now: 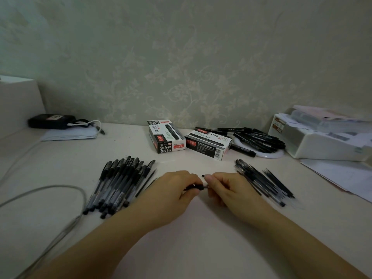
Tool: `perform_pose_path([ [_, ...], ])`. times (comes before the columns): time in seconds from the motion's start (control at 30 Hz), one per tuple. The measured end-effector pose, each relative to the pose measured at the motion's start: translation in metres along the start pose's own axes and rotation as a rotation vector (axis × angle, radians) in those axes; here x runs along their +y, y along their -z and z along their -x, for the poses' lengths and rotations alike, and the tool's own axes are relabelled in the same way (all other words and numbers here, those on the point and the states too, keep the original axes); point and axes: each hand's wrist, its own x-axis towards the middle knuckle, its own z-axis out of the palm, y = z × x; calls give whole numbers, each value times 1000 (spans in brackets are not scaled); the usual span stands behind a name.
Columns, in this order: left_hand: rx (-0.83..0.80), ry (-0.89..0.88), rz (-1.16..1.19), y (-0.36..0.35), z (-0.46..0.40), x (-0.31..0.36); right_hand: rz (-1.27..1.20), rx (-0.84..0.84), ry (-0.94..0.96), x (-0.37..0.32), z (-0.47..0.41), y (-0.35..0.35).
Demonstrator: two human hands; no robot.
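Pinched at one end by the curled left hand [177,190], at the other by thumb and fingers of the right hand [227,188]: a slim black pen [193,187], lying level, just above the desk [191,248]. Left of the left hand, a heap of capped pens [120,184] with clear barrels. Right of the right hand, a looser dark heap [263,182]. Beyond both, two pen boxes [167,137].

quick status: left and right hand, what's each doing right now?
Left hand: closed, fingers curled round one end of a black pen.
Right hand: closed, pinching the other end of the same pen.
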Motion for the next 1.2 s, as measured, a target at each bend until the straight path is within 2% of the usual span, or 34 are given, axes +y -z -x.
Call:
perform_pose_path([
  [0.2, 26, 33, 21, -1, -2, -3, -147, -40, 41, 1, -3, 1],
  [0.4, 35, 19, 34, -2, -1, 0, -101, -5, -6, 0, -2, -1],
  [0.53, 38, 60, 49, -2, -3, -2, -222, -20, 13, -1, -3, -1],
  [0.8, 35, 39, 44, -2, -1, 2, -149, -36, -6, 2, -3, -1],
  [1.0, 27, 52, 48, 0, 0, 4, -183, -91, 38, 2, -1, -1],
  [1.2, 49, -16, 54, 3, -2, 4, -268, -121, 17, -1, -1, 1],
])
